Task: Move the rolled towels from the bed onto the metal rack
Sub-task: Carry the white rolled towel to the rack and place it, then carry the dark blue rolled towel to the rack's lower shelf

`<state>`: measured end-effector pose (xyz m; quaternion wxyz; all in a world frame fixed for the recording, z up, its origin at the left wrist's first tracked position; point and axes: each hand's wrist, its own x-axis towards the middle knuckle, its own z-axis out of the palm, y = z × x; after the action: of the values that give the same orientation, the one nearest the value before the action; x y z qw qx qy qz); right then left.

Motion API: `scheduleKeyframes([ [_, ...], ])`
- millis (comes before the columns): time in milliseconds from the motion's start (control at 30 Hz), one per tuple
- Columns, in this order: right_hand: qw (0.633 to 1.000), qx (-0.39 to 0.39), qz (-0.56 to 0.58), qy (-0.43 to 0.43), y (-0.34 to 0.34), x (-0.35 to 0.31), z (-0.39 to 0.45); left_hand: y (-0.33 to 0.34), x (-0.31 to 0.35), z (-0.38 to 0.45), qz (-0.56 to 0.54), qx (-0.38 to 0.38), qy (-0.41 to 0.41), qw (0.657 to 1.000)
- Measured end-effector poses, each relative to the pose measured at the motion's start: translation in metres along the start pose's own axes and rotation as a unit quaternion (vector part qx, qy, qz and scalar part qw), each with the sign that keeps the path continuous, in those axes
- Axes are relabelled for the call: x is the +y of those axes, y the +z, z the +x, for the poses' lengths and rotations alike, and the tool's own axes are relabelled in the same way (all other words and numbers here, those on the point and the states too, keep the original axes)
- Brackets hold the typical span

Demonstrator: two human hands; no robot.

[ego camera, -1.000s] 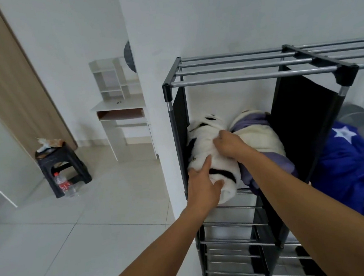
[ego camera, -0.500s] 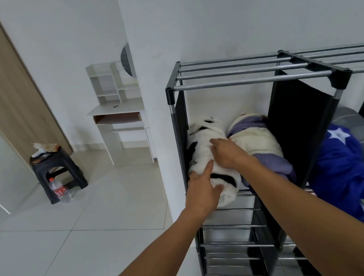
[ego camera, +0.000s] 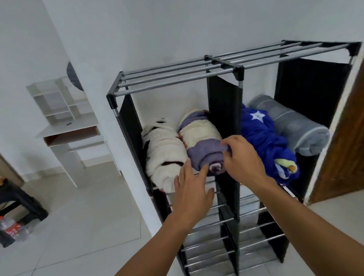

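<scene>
While the right hand (ego camera: 243,158) curls its fingers (ego camera: 227,149) round the near end of the purple-and-cream towel (ego camera: 201,144), pinching the loose outer flap, the left hand (ego camera: 192,194) lies relaxed and spread, its fingers (ego camera: 203,171) straight and touching the underside of the same roll's near end. That pairing looks meant to tidy the roll: one hand steadies from below so the other can tuck the flap and keep the towel from unwinding. This towel sits in the left upper compartment of the metal rack (ego camera: 179,71), lying front to back on the bars, just beside and touching the white towel with dark patches (ego camera: 165,155) to its left. Laid lengthwise, both rolls fit side by side between the black side panels. In the right compartment rest a blue star-patterned towel (ego camera: 263,134) and, on its far right, a grey rolled towel (ego camera: 295,127), the blue one looser, with its near end sagging over the front bar. Four rolls on the rack suggest the task is nearly done; the bed is out of sight. Left of the rack stand a white desk (ego camera: 69,131) and a black stool (ego camera: 11,203).
</scene>
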<state>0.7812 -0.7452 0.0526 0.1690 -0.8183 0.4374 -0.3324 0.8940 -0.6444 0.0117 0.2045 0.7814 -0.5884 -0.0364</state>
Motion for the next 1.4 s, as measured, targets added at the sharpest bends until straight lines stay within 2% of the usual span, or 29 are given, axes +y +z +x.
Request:
scheduleKeyframes([
  [167,0.993,0.079,-0.044,0.082,-0.079,0.028,-0.073,-0.001,0.057,-0.004,-0.026,-0.023,0.097,0.995],
  [267,0.971,0.156,-0.088,0.159,-0.131,0.044,-0.127,-0.003,0.109,-0.014,-0.063,-0.057,0.19,0.978],
  [400,0.919,0.26,-0.111,0.276,-0.174,0.044,-0.225,0.001,0.172,-0.053,-0.117,-0.097,0.318,0.936],
  [600,0.829,0.349,-0.135,0.416,-0.218,0.013,-0.391,0.015,0.24,-0.153,-0.159,-0.189,0.455,0.855],
  [733,0.758,0.391,-0.134,0.504,-0.238,-0.015,-0.493,0.03,0.283,-0.236,-0.15,-0.275,0.529,0.788],
  [833,0.7,0.43,-0.11,0.56,-0.241,-0.025,-0.572,0.048,0.316,-0.307,-0.128,-0.337,0.586,0.725],
  [967,0.58,0.507,-0.057,0.635,-0.235,-0.036,-0.69,0.077,0.359,-0.421,-0.09,-0.416,0.651,0.629],
  [1067,0.491,0.537,-0.022,0.686,-0.228,-0.046,-0.775,0.103,0.39,-0.508,-0.051,-0.473,0.682,0.556],
  [1300,0.324,0.582,0.027,0.746,-0.238,-0.075,-0.916,0.152,0.435,-0.691,0.012,-0.611,0.648,0.454],
  [1400,0.282,0.606,0.038,0.743,-0.248,-0.079,-0.954,0.168,0.443,-0.743,0.078,-0.653,0.639,0.399],
])
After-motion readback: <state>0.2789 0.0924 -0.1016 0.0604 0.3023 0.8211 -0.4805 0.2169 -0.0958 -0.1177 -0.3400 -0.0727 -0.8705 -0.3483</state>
